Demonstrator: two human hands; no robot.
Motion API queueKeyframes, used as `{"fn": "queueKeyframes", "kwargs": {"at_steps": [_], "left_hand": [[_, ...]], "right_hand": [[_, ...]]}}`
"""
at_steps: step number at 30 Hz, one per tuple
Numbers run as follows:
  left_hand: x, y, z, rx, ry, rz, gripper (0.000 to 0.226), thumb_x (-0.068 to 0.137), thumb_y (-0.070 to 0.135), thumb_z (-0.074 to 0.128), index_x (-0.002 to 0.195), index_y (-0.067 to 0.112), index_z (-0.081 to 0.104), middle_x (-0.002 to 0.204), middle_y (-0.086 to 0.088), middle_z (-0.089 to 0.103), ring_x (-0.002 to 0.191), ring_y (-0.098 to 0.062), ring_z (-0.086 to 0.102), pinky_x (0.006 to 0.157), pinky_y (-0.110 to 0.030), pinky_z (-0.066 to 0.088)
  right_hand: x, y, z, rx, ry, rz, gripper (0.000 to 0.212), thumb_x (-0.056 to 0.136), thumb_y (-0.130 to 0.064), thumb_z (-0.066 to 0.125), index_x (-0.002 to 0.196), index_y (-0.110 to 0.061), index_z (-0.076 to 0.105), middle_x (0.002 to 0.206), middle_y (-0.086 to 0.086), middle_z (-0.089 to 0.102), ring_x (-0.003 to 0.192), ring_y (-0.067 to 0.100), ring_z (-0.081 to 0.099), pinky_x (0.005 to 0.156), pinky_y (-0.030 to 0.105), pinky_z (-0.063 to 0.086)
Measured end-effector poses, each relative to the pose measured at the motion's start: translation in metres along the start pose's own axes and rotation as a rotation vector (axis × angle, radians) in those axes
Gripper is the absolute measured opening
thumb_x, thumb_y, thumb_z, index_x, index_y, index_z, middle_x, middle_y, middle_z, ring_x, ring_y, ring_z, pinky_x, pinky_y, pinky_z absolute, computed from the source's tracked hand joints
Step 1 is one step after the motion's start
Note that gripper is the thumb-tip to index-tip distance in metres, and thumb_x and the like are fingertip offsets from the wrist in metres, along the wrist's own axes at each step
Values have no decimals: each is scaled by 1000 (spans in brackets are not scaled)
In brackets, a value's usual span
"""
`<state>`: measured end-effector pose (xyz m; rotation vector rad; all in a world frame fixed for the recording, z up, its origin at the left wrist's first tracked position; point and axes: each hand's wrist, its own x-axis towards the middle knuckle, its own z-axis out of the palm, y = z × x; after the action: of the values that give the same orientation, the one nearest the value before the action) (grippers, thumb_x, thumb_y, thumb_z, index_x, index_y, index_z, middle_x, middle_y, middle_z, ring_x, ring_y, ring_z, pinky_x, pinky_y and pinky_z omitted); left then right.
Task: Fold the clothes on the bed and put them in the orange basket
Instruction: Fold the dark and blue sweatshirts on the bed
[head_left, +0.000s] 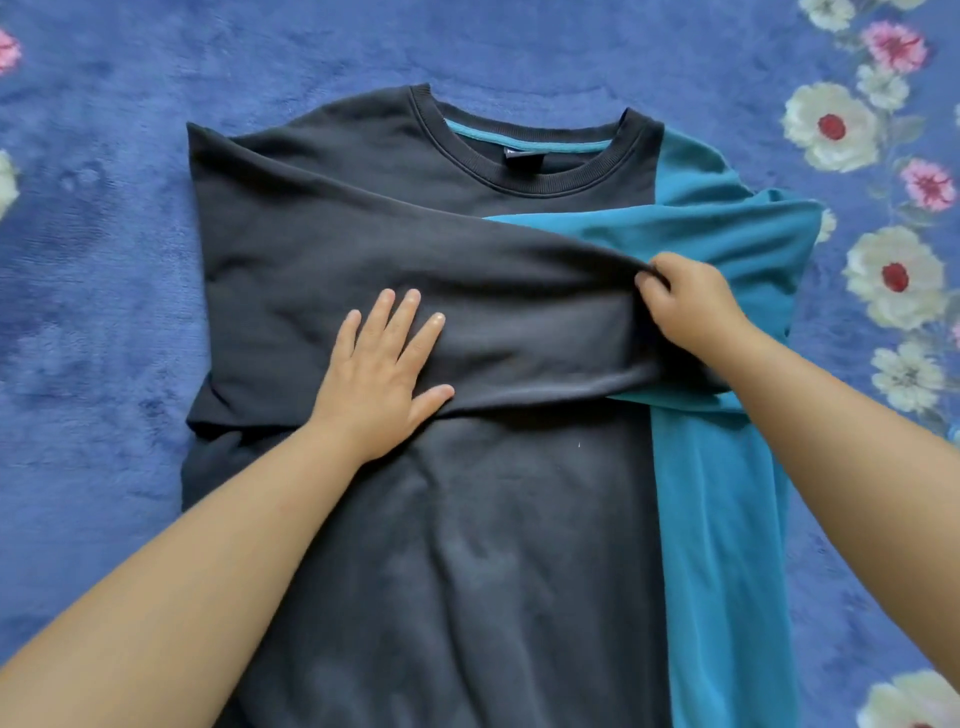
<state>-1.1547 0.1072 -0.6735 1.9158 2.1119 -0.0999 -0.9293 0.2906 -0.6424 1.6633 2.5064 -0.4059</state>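
- Head view looks straight down on a dark grey and teal sweatshirt (467, 519) lying flat on a blue blanket (104, 260) with white and pink flowers along the right edge.
- Small dark label (160, 155) sits inside the collar (519, 150), under a teal strip. Something pale is printed on it, but it's way too blurry to read. No other writing or logo I can make out.
- Dark sleeve (415, 270) is folded across the chest, with the teal sleeve (701, 228) folded in from the right and lying partly under it.
- Left hand (387, 366) lies flat on the dark sleeve, fingers straight and a bit spread, pressing it down.
- Right hand (685, 304) pinches the end of the dark sleeve; its fingertips are tucked into the fabric, so they're mostly hidden.
- Sweatshirt's hem is cut off at the bottom of the view, and both forearms run out of the lower corners.
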Motion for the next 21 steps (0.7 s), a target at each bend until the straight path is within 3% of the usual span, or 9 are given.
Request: {"fn": "queueKeyframes", "kwargs": {"at_steps": [2, 4, 6, 9, 11, 13, 15, 17, 21], "left_hand": [[-2, 5, 8, 55, -40, -56, 81, 85, 66, 27, 149, 20, 7, 157, -9, -3, 144, -30, -5, 113, -47, -4], [-2, 9, 9, 110, -98, -91, 82, 87, 65, 30, 149, 23, -5, 156, -6, -14, 143, -27, -14, 113, -45, -8], [-2, 15, 5, 155, -113, -127, 81, 89, 63, 28, 149, 22, -7, 156, -6, -16, 143, -27, -14, 113, -47, -5], [-16, 30, 3, 174, -105, -194, 72, 95, 52, 28, 149, 17, -5, 156, -11, -11, 144, -27, -8, 114, -48, 3], [-35, 40, 6, 154, -40, -155, 66, 96, 36, 42, 149, 9, 13, 155, -18, 7, 143, -30, 9, 112, -50, 15], [-56, 43, 13, 122, 59, -71, 61, 81, 19, 68, 133, -1, 45, 140, -26, 41, 130, -39, 41, 98, -56, 37], [-84, 45, 23, 99, 94, -49, 54, 72, 13, 75, 119, -6, 57, 126, -28, 54, 116, -43, 54, 86, -59, 45], [-118, 53, 26, 110, 79, -39, 46, 78, 21, 64, 115, -6, 60, 123, -27, 56, 113, -42, 56, 84, -57, 47], [-182, 64, 40, 133, -23, 95, 56, 86, 39, 33, 106, 0, 67, 116, -21, 63, 109, -35, 60, 84, -51, 49]], "right_hand": [[4, 8, 4, -43, 15, 89, 26, 97, -30, 42, 81, -10, 49, 103, 21, 59, 104, 36, 49, 82, 38, 31], [-1, 11, 14, -239, -5, 164, 40, 96, -41, 39, 105, -4, 51, 115, 19, 56, 113, 34, 44, 93, 42, 30], [-10, 8, 19, -288, 46, 205, 50, 95, -43, 41, 118, 1, 45, 123, 22, 49, 119, 35, 39, 102, 47, 25], [-33, 5, 23, -235, 163, 144, 48, 94, -35, 43, 125, 1, 42, 128, 22, 44, 124, 35, 35, 109, 52, 16], [-61, 9, 31, -193, 291, 3, 47, 86, -31, 40, 119, 1, 48, 124, 22, 51, 121, 37, 41, 103, 59, 25], [-97, 13, 42, -155, 362, -178, 44, 78, -30, 42, 112, -2, 49, 117, 22, 58, 115, 36, 41, 94, 61, 37], [-138, 19, 56, -107, 338, -349, 41, 76, -28, 43, 110, -6, 46, 115, 22, 60, 113, 31, 40, 89, 58, 43], [-181, 26, 65, -48, 257, -474, 38, 75, -23, 44, 106, -4, 51, 111, 21, 62, 106, 33, 50, 83, 51, 49], [-256, 40, 83, -78, 84, -488, 33, 72, -11, 40, 96, 1, 59, 107, 21, 63, 93, 39, 63, 72, 44, 54]]}}
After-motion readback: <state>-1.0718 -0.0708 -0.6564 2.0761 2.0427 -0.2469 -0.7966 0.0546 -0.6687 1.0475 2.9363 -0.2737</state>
